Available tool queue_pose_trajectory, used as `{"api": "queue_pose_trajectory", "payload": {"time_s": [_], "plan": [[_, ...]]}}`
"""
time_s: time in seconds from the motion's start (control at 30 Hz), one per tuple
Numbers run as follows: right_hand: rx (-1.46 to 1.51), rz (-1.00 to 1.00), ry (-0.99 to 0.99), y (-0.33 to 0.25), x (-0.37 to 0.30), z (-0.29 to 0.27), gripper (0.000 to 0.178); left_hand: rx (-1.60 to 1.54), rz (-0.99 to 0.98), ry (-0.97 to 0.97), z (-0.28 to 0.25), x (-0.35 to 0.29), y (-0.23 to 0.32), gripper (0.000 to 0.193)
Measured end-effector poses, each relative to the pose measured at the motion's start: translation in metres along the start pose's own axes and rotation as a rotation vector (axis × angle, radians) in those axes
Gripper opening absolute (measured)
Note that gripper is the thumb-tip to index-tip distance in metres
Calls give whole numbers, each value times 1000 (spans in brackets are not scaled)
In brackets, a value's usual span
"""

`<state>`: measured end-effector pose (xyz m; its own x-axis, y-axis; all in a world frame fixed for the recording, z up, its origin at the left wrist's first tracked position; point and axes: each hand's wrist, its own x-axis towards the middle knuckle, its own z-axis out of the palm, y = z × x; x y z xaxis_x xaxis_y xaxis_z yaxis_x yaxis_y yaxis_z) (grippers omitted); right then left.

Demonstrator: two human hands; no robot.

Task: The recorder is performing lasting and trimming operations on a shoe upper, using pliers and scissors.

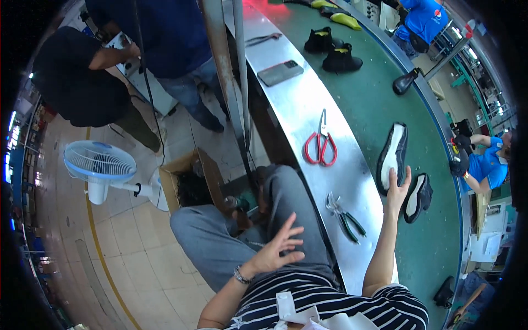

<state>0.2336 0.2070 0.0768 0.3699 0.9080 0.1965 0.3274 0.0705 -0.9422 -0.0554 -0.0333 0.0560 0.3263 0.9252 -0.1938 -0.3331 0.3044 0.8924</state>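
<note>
Closest in, on the near left side of the red-handled steel scissors (323, 132), the left hand (281, 246) is in front of a grey-trousered lap (203, 231), its fingers spread and nothing in them; a metal bracelet (240, 275) circles that wrist. The scissors rest on the silver metal ledge (346, 181) of the desk, blades pointing away from the lap, handles parted. Just nearer than the scissors and to their right lie steel pliers with dark green handles (342, 215), also on the ledge. Farther right of the scissors, over the flat green surface (434, 258) of the desk, the right hand (396, 191) is spread too, at the near end of a long black shoe with a white sole facing up (392, 154); whether the fingertips touch it cannot be told. A shorter black shoe with a white strip along its underside (419, 198) lies right of that one, farther still from the scissors. Beyond the scissors, a grey rectangular phone (280, 72) lies flat on the ledge, and past it a dark-handled metal hand tool (264, 39). Beyond the scissors and to their right, two black ankle-high shoes (342, 59) stand upright on the green surface, with yellow-green and black pieces (345, 21) behind them. Far right of the scissors, across the desk, is a co-worker in a blue shirt and dark gloves (492, 165).
</note>
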Motion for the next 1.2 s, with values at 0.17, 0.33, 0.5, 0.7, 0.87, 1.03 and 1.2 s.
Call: {"api": "queue_pose_trajectory", "payload": {"time_s": [0.17,0.33,0.5,0.7,0.87,1.03,1.2], "plan": [[-279,-142,-62,21,51,25,59,153,-71,-18,11,22,-16,99],[-264,-275,-315,-2,106,111,55,361,-78,222,17,46,-49,59],[-352,-439,-467,-19,196,230,58,257,-128,292,16,61,-51,43],[-577,-665,-301,-19,280,354,62,95,-148,320,11,73,-58,37],[-652,-598,-356,-7,285,375,46,66,-141,386,7,71,-53,36],[-390,-559,-202,17,294,298,34,59,-233,280,3,79,-40,34],[-259,-459,-317,-54,267,202,32,317,-67,360,5,66,-36,33]]}}
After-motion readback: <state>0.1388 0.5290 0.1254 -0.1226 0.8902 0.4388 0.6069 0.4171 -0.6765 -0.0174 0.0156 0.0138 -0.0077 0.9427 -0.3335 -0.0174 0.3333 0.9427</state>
